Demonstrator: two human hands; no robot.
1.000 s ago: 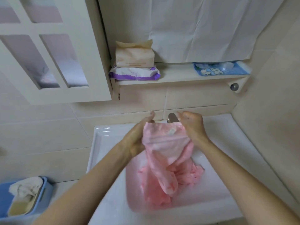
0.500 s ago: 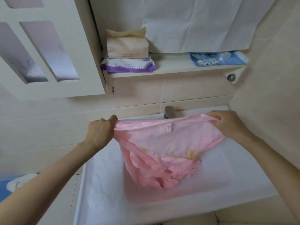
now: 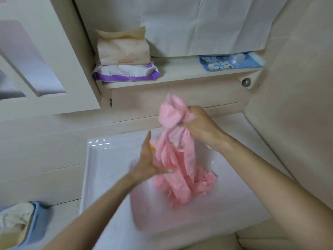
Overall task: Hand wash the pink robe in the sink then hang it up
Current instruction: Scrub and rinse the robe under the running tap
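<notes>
The wet pink robe (image 3: 173,156) hangs bunched over the white sink (image 3: 108,159), its lower end trailing into the basin. My right hand (image 3: 200,125) grips the gathered top of the robe, lifted above the sink's back edge, with suds on the knuckles. My left hand (image 3: 146,159) lies against the left side of the hanging cloth with its fingers straight and pointing up. The tap is hidden behind the robe.
A shelf (image 3: 180,76) above the sink carries a beige tissue pack (image 3: 122,49), a purple-and-white wipes pack (image 3: 126,73) and a blue packet (image 3: 228,64). A white cabinet door (image 3: 45,69) stands open at left. A blue basin (image 3: 21,222) with cloth sits lower left.
The robe was stretched wide between both hands; now my right hand has gathered it into a bunch and raised it, and my left hand has let go and lies flat against the cloth.
</notes>
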